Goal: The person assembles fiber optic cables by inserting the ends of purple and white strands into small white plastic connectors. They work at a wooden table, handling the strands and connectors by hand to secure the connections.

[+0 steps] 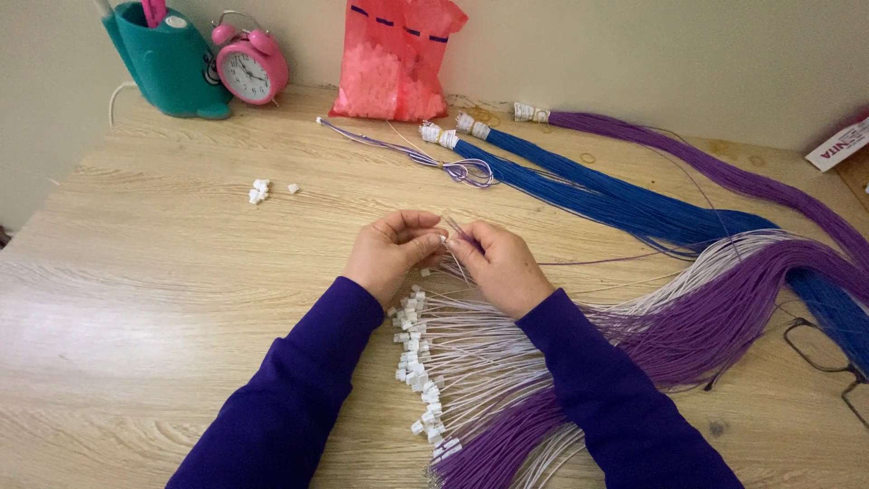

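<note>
At the middle of the table [181, 226], the left hand [391, 254] and right hand [496, 264] meet, fingertips nearly touching. The left thumb and forefinger pinch a small white connector [443, 240]; the right hand's fingers are pressed together on thin wires [455, 226] that lead into it. The step in hand looks like seating wire ends in a connector housing, though the contact itself is too small to make out.

Just under the wrists, toward the near edge, lies a fan of finished wires [480, 362], white and purple, each ending in a white connector; the row of connectors [415, 358] runs down between the two purple sleeves [299, 389]. These wires sweep off to the right edge. Farther back lie blue bundles [579, 186] and a purple bundle [688, 158], tips wrapped in white, and a small looped wire set [462, 169]. A few loose connectors [261, 190] sit toward the left, well apart from the hands. At the far edge stand a pink bag [391, 59], a pink alarm clock [251, 66] and a teal holder [167, 59]. Glasses [828, 358] rest at the right edge.

The next move, as I judge it, calls for a steady pinch and a straight push, since the wire is thin and would buckle if pressed aslant.
</note>
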